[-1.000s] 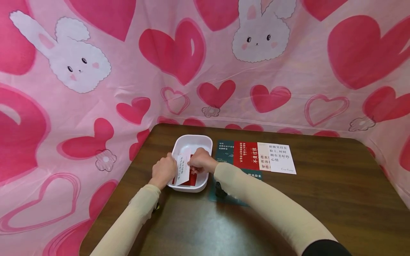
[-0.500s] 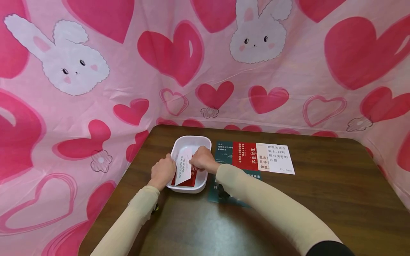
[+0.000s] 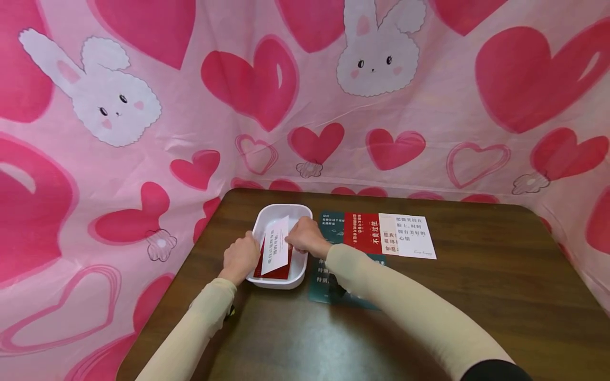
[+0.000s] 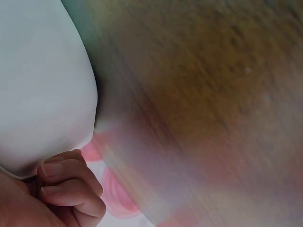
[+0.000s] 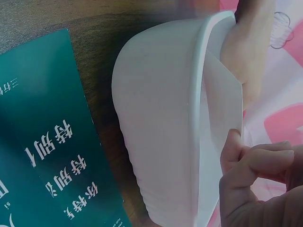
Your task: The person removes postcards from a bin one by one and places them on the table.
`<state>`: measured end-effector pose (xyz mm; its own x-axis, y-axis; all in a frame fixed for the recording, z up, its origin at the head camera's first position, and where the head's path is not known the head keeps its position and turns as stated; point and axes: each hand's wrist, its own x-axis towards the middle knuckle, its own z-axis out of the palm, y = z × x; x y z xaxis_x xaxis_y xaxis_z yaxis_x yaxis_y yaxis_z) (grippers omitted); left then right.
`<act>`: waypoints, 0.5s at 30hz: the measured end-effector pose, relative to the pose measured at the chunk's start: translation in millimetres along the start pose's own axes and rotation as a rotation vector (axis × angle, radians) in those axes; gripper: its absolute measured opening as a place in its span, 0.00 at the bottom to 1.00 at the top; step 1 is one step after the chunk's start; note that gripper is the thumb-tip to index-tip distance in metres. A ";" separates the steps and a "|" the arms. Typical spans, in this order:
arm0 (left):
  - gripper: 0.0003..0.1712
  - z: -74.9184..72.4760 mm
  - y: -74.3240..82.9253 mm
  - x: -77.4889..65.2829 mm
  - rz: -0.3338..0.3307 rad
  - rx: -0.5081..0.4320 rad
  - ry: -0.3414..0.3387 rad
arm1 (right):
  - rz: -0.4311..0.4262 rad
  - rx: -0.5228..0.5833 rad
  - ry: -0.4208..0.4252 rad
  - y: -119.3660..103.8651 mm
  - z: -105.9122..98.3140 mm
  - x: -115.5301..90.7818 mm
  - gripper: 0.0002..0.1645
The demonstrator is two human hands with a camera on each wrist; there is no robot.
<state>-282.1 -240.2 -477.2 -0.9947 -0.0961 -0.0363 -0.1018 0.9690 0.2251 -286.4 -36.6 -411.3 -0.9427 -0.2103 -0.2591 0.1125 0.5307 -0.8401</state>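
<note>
A white plastic tub point(image 3: 275, 283) stands on the table with a red card point(image 3: 272, 273) inside it. My left hand point(image 3: 240, 257) grips the tub's left rim, its fingers curled at the edge in the left wrist view. Over the tub's right part, my right hand point(image 3: 307, 236) pinches the right edge of a white card point(image 3: 278, 247) printed with dark Chinese characters. That card is tilted above the red one and covers part of it. In the right wrist view, thumb and finger meet at the card's edge point(image 5: 225, 90), beside the tub wall point(image 5: 156, 104).
Right of the tub lie a dark green card point(image 3: 332, 225), a red card point(image 3: 362, 233), a cream card point(image 3: 388, 241) and a white card point(image 3: 415, 236), side by side. A teal card point(image 3: 324, 288) lies nearer, partly under my right forearm. Pink heart-print cloth point(image 3: 405, 116) hangs behind the wooden table point(image 3: 500, 296).
The white card in my right hand has swung slightly rightward and turned its printed face more toward the head camera. My left hand keeps its hold on the tub rim.
</note>
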 end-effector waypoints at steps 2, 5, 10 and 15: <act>0.25 -0.5 0.5 -0.4 0.004 0.000 0.000 | 0.012 0.002 0.000 0.2 -1.2 -0.1 0.11; 0.25 -0.9 0.8 -0.6 0.004 0.002 -0.004 | 0.026 0.012 -0.001 1.0 -2.8 -1.5 0.11; 0.26 -1.6 0.5 0.1 -0.014 -0.008 -0.022 | 0.028 0.020 -0.005 2.2 -6.3 -5.4 0.10; 0.27 -2.0 0.0 0.4 -0.019 -0.015 -0.034 | 0.012 -0.004 0.001 3.6 -9.5 -9.1 0.10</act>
<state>-282.5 -240.7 -475.3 -0.9916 -0.1062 -0.0741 -0.1211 0.9635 0.2387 -280.4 -24.9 -407.4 -0.9416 -0.2029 -0.2688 0.1227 0.5365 -0.8350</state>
